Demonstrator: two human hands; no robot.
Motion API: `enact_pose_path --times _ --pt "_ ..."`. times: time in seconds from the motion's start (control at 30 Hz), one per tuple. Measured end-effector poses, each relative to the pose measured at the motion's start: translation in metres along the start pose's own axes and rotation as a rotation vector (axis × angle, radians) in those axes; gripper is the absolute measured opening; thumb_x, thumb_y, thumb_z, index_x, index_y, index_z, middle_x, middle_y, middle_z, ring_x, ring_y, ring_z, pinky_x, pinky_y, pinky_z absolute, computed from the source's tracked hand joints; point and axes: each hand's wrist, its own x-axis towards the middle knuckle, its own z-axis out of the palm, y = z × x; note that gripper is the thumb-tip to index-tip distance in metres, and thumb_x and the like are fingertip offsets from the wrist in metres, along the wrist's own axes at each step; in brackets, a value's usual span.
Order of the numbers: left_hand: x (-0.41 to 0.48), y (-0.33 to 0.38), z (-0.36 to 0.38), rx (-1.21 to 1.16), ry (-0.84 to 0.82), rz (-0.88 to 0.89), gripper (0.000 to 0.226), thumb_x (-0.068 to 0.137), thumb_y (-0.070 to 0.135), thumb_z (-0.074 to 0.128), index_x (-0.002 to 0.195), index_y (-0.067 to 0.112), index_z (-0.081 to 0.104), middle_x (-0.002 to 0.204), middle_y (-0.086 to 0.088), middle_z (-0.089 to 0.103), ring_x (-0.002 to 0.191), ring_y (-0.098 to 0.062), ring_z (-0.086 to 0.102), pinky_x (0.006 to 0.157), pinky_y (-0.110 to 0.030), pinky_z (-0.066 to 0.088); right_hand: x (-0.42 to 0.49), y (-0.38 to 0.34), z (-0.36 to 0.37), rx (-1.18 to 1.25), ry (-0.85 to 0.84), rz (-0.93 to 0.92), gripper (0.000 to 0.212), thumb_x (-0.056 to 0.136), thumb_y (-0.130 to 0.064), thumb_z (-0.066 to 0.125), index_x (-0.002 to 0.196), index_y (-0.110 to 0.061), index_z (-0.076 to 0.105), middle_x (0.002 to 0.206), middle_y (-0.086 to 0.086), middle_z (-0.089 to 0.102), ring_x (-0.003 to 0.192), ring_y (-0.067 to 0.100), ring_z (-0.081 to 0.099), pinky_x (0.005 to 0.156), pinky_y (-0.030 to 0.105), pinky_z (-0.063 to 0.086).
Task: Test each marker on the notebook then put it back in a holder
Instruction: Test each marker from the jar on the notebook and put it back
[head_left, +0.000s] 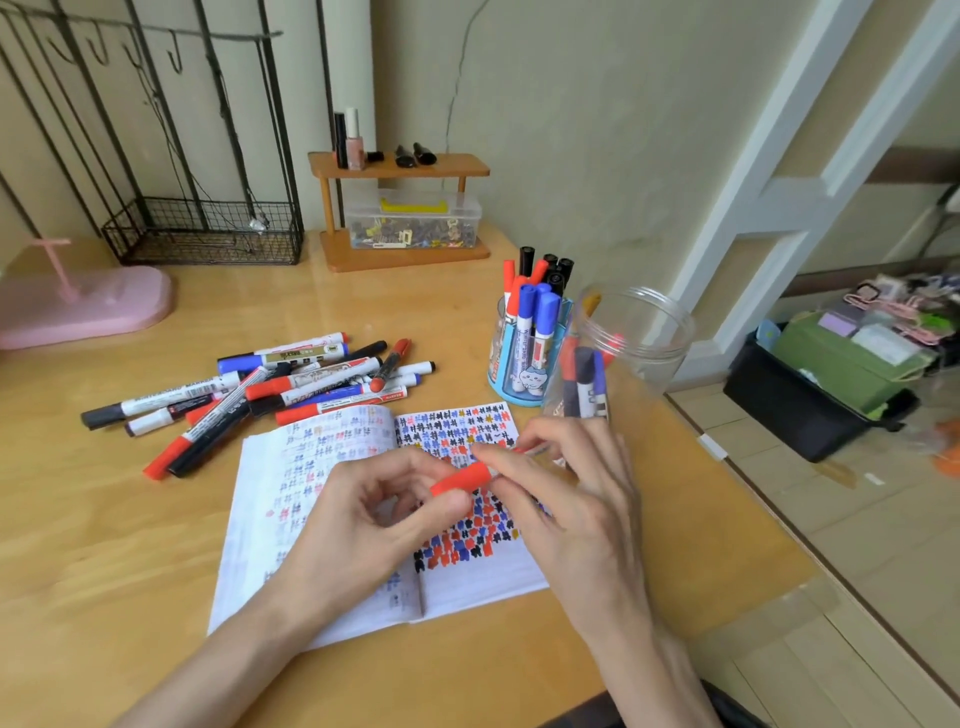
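Observation:
An open notebook (467, 582) lies on the wooden desk, its right page covered in red, blue and black marks. Above it my left hand (363, 519) pinches the red cap (462, 479) of a marker, while my right hand (566, 488) holds the marker's barrel, mostly hidden under its fingers. Whether the cap is seated on the marker I cannot tell. A heap of several loose markers (270, 389) lies left of the notebook. A blue holder (524, 358) is full of upright markers. Beside it stands a clear jar (628, 343) with a few markers inside.
A wooden shelf (405, 208) with a box of clips and small bottles stands at the back wall. A black wire basket (202, 234) and a pink stand (88, 306) sit at the far left. The desk's right edge drops to a floor with bins.

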Motion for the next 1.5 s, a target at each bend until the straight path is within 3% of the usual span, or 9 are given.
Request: enact_pose_path --times 0.2,0.33,0.47,0.63,0.77,0.97,1.2,1.37,1.5 --pt "0.008 0.002 0.000 0.024 -0.009 0.010 0.038 0.084 0.066 0.073 0.106 0.035 0.075 0.089 -0.004 0.074 0.084 -0.028 0.068 0.079 -0.047 0.050 0.033 -0.002 -0.019 0.354 0.100 0.203 0.024 0.085 -0.019 0.085 0.108 -0.015 0.080 0.096 -0.004 0.071 0.084 0.005 0.065 0.075 0.020 0.051" --pt "0.020 0.005 0.006 0.142 -0.076 0.003 0.024 0.096 0.049 0.069 0.107 0.029 0.074 0.091 0.001 0.075 0.086 -0.019 0.071 0.081 -0.042 0.054 0.064 -0.005 -0.038 0.420 0.117 0.309 0.017 0.089 -0.034 0.080 0.099 -0.020 0.078 0.080 -0.004 0.066 0.072 0.020 0.063 0.066 0.029 0.048" --pt "0.031 0.006 0.014 0.182 -0.132 0.032 0.023 0.092 0.038 0.072 0.109 0.024 0.072 0.090 0.001 0.075 0.082 -0.018 0.070 0.081 -0.031 0.054 0.091 0.001 -0.050 0.359 0.141 0.342 0.013 0.090 -0.032 0.081 0.097 -0.021 0.078 0.077 -0.002 0.068 0.069 0.008 0.060 0.062 0.011 0.038" --pt "0.041 0.005 0.028 0.194 -0.114 0.066 0.024 0.092 0.038 0.073 0.112 0.026 0.069 0.091 0.005 0.075 0.082 -0.018 0.069 0.084 -0.037 0.053 0.109 0.011 -0.056 0.411 0.198 0.422 0.011 0.091 -0.029 0.082 0.093 -0.019 0.078 0.080 -0.004 0.072 0.068 0.000 0.063 0.061 0.010 0.036" --pt "0.046 0.003 0.032 0.208 -0.113 0.084 0.022 0.092 0.037 0.074 0.111 0.027 0.069 0.092 0.005 0.075 0.083 -0.018 0.069 0.085 -0.036 0.053 0.115 0.023 -0.056 0.462 0.300 0.484 0.011 0.091 -0.033 0.082 0.091 -0.023 0.077 0.080 -0.009 0.074 0.078 0.005 0.066 0.066 0.028 0.042" --pt "0.050 0.000 0.033 0.222 -0.111 0.088 0.020 0.094 0.036 0.074 0.112 0.029 0.069 0.092 0.002 0.075 0.087 -0.020 0.070 0.085 -0.044 0.054 0.118 0.032 -0.062 0.543 0.508 0.547 0.011 0.094 -0.028 0.080 0.094 -0.018 0.075 0.083 -0.010 0.074 0.079 0.003 0.067 0.071 0.021 0.049" --pt "0.055 0.004 0.038 0.200 -0.093 0.110 0.017 0.094 0.030 0.074 0.110 0.028 0.071 0.088 0.003 0.074 0.084 -0.019 0.070 0.086 -0.045 0.055 0.100 0.050 -0.052 0.301 0.221 0.617 0.013 0.090 -0.037 0.080 0.097 -0.031 0.071 0.083 -0.016 0.073 0.091 0.004 0.068 0.080 0.028 0.049" --pt "0.054 0.004 0.033 0.232 -0.090 0.104 0.014 0.096 0.028 0.073 0.109 0.029 0.071 0.088 0.001 0.074 0.087 -0.020 0.071 0.087 -0.038 0.055 0.088 0.050 -0.045 0.173 0.132 0.586 0.016 0.089 -0.052 0.069 0.100 -0.041 0.066 0.082 -0.022 0.070 0.099 0.008 0.065 0.097 0.055 0.049" --pt "0.049 0.004 0.018 0.297 -0.090 0.114 0.012 0.097 0.021 0.070 0.105 0.030 0.073 0.087 0.003 0.074 0.086 -0.019 0.071 0.080 -0.029 0.056 0.087 0.049 -0.045 0.153 0.107 0.560 0.014 0.093 -0.052 0.069 0.103 -0.042 0.067 0.082 -0.020 0.071 0.102 0.012 0.064 0.102 0.051 0.044"
